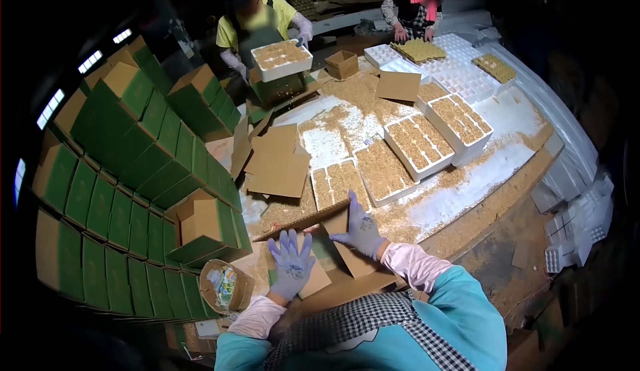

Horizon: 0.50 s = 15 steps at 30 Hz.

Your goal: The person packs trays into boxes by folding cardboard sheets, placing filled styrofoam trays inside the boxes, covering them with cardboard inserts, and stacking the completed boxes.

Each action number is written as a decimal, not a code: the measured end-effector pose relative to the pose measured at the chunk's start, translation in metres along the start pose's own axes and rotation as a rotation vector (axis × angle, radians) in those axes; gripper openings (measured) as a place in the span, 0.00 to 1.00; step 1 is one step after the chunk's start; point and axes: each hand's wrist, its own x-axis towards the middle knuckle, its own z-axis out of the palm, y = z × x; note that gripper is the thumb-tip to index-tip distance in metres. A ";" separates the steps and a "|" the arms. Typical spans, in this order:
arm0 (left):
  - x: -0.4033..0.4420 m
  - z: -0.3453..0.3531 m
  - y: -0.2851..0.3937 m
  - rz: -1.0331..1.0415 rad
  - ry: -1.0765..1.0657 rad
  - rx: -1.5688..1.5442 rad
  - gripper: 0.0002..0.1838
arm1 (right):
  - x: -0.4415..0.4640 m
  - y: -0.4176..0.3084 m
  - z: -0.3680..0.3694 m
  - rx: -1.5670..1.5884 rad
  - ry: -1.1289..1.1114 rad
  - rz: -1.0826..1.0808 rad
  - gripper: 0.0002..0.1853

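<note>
Right in front of my body is a cardboard box (353, 284) with raised flaps. My left hand (291, 268), in a pale purple glove, is spread flat over the box's left side, fingers apart. At the box's far right side, my gloved right hand (364, 232) rests against the raised flaps, with its fingers stretched out and the thumb apart. Just beyond the box stands a white foam tray (315, 188) of sawdust-like filling. A second filled foam tray (385, 171) is to its right. Loose cardboard sheets (279, 171) lie beyond my left hand.
Stacked green-and-brown cartons (143, 151) fill the left side. A round tub (245, 291) holding packets stands by my left arm. Across the table, one person (287, 18) holds a filled foam tray (281, 71); another person (407, 11) handles an egg-tray-like sheet (420, 50).
</note>
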 end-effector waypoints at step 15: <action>0.006 0.012 -0.020 -0.034 -0.019 -0.591 0.21 | -0.077 -0.031 -0.059 -0.061 -0.148 -0.478 0.22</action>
